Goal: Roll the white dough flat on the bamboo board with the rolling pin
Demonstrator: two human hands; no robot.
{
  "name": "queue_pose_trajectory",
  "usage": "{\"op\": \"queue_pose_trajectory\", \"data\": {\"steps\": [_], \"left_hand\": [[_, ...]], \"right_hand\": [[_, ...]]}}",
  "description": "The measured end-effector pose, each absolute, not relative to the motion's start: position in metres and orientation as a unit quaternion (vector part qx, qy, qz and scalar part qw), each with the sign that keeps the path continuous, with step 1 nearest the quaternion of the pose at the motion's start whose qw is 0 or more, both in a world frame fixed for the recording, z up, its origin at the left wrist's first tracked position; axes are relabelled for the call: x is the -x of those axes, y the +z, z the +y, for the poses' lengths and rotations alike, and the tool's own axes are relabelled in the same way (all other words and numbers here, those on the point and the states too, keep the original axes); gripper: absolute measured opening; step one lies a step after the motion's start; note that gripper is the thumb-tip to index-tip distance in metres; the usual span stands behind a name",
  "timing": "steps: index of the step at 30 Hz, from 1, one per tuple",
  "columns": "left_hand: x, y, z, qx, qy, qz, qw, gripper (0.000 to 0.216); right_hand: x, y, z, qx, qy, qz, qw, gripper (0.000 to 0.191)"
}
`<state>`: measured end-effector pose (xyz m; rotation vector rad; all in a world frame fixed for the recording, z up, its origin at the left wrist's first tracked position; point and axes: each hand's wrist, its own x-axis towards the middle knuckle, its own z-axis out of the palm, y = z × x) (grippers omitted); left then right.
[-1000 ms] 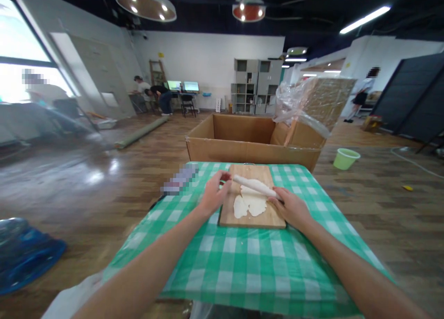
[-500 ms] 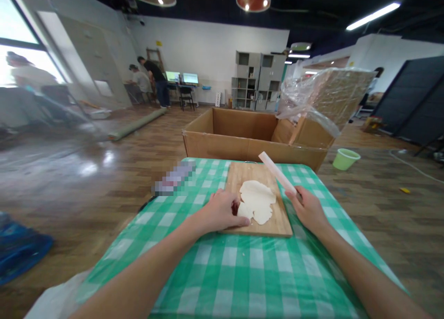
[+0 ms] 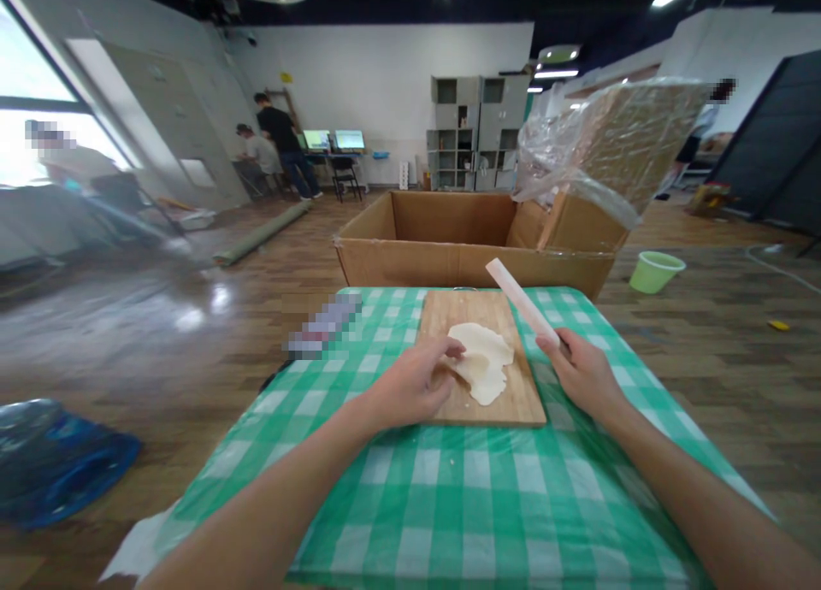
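A thin, uneven sheet of pale dough (image 3: 491, 363) lies on a wooden cutting board (image 3: 442, 312). My left hand (image 3: 420, 380) is at the dough's left edge, its fingers curled around a raised flap, with thumb and index finger on either side. Partly hidden behind those fingers is the left part of the sheet. Right of the board, my right hand (image 3: 583, 372) is closed around the lower end of a long, flat, pale strip shaped like a blade (image 3: 521, 301). The strip points up and away to the left, clear of the dough.
A green-and-white checked tablecloth (image 3: 436, 504) covers the table. Beyond its far edge stands a large open cardboard box (image 3: 462, 261) with plastic wrap. A blurred-out item (image 3: 324, 325) lies at the far left corner. On the floor are a green bucket (image 3: 655, 272) and a blue bag (image 3: 83, 462).
My left fingers have moved up and inward over the dough's left side, and that part is now lifted and folded. My right hand still holds the pale strip. The camera view has tilted slightly down.
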<state>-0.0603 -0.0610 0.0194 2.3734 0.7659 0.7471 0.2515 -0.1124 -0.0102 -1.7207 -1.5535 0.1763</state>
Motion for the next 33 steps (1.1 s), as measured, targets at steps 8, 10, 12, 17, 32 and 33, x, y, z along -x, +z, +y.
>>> {"op": "queue_pose_trajectory", "data": {"steps": [8,10,12,17,32,33], "left_hand": [[0.059,-0.003,-0.034,-0.929,0.211,0.205,0.223,0.031],[0.059,-0.003,-0.031,-0.938,0.202,0.195,0.205,0.031],[0.056,-0.002,-0.03,-0.944,0.197,0.184,0.19,0.035],[0.048,0.003,-0.038,-0.947,0.192,0.169,0.192,0.038],[0.049,0.002,-0.098,-0.963,0.159,0.198,0.087,0.062],[0.05,0.0,-0.1,-0.964,0.156,0.199,0.087,0.067]], "right_hand": [[-0.249,-0.008,-0.114,0.671,0.067,-0.616,0.407,0.051],[-0.249,-0.008,-0.115,0.671,0.069,-0.617,0.406,0.051],[-0.247,-0.008,-0.115,0.67,0.07,-0.618,0.406,0.051],[-0.245,-0.009,-0.115,0.668,0.07,-0.623,0.401,0.052],[-0.249,-0.024,-0.111,0.67,0.081,-0.629,0.387,0.052],[-0.249,-0.024,-0.111,0.669,0.078,-0.631,0.386,0.051]]}}
